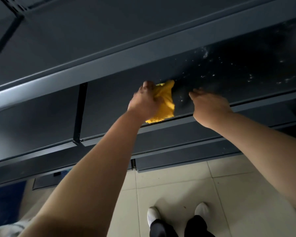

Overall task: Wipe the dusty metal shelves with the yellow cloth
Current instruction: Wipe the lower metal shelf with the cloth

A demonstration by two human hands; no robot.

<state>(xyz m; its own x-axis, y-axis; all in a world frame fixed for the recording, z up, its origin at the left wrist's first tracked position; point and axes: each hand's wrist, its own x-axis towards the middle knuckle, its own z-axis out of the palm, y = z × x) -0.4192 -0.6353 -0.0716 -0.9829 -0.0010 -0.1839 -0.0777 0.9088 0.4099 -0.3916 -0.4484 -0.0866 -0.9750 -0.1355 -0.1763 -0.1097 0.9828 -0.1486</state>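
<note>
Both arms stretched out over the dark grey metal shelf [203, 79] here. My left hand [144, 103] is bunched tight around the yellow cloth [166, 103], fingers closed into it, and the cloth is pressed flat on the shelf surface right by the front lip, with one corner poking up past my knuckles and the lower edge hanging just over the edge. My right hand [208, 105] is just beside it to the right, palm down on the same shelf, fingers loosely spread and holding nothing, a bit blurry so I can't tell how hard it's pressing. The patch of shelf to the right of the cloth is speckled with pale dust spots [249, 77]. Another shelf level [92, 40] sits above, more rails below. Down at the bottom you can see my white shoes [202, 211] on the beige tile floor [229, 194].
</note>
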